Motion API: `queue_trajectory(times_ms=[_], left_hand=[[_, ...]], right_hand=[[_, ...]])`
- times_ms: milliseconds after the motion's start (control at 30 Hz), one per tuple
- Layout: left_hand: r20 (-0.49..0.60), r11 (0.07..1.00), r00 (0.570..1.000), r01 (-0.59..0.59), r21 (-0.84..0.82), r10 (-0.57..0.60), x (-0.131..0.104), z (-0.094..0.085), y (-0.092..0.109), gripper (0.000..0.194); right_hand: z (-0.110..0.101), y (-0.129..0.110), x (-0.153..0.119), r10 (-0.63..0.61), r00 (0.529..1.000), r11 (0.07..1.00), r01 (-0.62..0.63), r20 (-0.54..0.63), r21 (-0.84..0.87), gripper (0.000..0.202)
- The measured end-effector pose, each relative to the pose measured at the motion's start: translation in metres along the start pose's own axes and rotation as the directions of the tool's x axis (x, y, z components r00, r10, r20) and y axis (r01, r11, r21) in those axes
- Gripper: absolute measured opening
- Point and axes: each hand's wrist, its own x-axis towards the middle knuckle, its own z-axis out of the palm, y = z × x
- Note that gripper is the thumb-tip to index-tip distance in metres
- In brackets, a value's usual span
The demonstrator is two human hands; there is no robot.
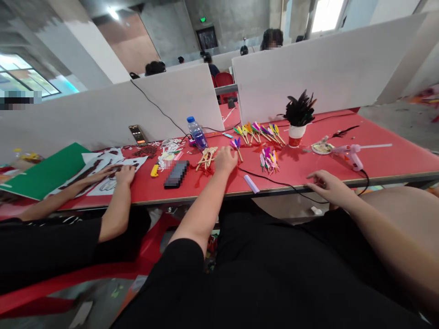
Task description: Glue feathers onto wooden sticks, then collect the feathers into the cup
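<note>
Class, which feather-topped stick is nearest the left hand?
The stick with blue and purple feathers, just beside the left hand; the other feathered sticks lie farther off.

Blue-capped bottle (198, 135) on my counter (384, 162)
Behind the bottle I see a white partition (174, 98); to the bottle's left, a lit phone (137, 135), then a green board (51, 169).

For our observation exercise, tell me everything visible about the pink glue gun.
The pink glue gun looks plastic and lies on the red table. Its nozzle points left towards a small dish; contact is unclear. A whitish stick protrudes from its back, and a black cord leaves its handle. The right hand is nearby, not touching it.
</note>
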Motion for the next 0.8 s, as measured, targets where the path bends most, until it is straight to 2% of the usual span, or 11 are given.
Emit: queue_trajectory(times_ms=[67,133,233,333,400,467,533,600,667,733,800], left_hand=[[0.14,0.994,0.984,0.11,-0.017,-0.106,0.012,0.011,0.028,0.054],[0.201,0.983,0.964,0.181,-0.024,-0.173,0.023,0.014,0.044,0.057],[0.216,0.976,0.957,0.21,-0.051,-0.194,0.03,0.006,0.047,0.042],[0.212,0.978,0.962,0.195,-0.079,-0.174,0.017,-0.009,0.04,0.026],[0.186,0.981,0.972,0.163,-0.106,-0.141,-0.008,-0.017,0.041,0.024],[0.15,0.978,0.986,0.101,-0.181,-0.074,-0.046,-0.023,0.051,0.025],[0.129,0.912,0.989,-0.01,-0.41,0.069,-0.092,-0.026,0.068,0.016],[0.139,0.833,0.959,-0.135,-0.537,0.245,-0.135,-0.03,0.088,0.008],[0.187,0.765,0.904,-0.199,-0.612,0.385,-0.169,-0.035,0.106,0.007],[0.232,0.714,0.848,-0.218,-0.666,0.476,-0.188,-0.04,0.119,0.008],[0.224,0.669,0.827,-0.226,-0.708,0.516,-0.196,-0.043,0.127,0.015]], right_hand=[[0.001,-0.004,-0.002,-0.022,1.0,1.0,0.022,0.012,0.006,0.046],[0.0,-0.007,-0.006,-0.034,0.999,0.999,0.034,0.013,0.023,0.043],[-0.003,-0.008,-0.011,-0.031,0.999,0.998,0.03,0.007,0.056,0.043],[-0.005,-0.01,-0.012,-0.006,1.0,0.997,0.006,0.002,0.082,0.045],[-0.005,-0.019,-0.007,0.022,1.0,0.992,-0.022,0.006,0.123,0.046],[-0.005,-0.037,0.002,0.046,0.999,0.975,-0.045,0.002,0.217,0.046],[-0.002,-0.065,0.014,0.045,0.999,0.929,-0.034,-0.02,0.369,0.046],[0.004,-0.096,0.025,-0.003,0.998,0.852,0.034,-0.059,0.523,0.049],[0.013,-0.122,0.032,-0.084,0.996,0.755,0.073,-0.015,0.651,0.055],[0.021,-0.136,0.035,-0.127,0.989,0.671,0.032,0.073,0.741,0.058],[0.025,-0.139,0.034,-0.108,0.985,0.621,-0.04,0.136,0.783,0.06]])
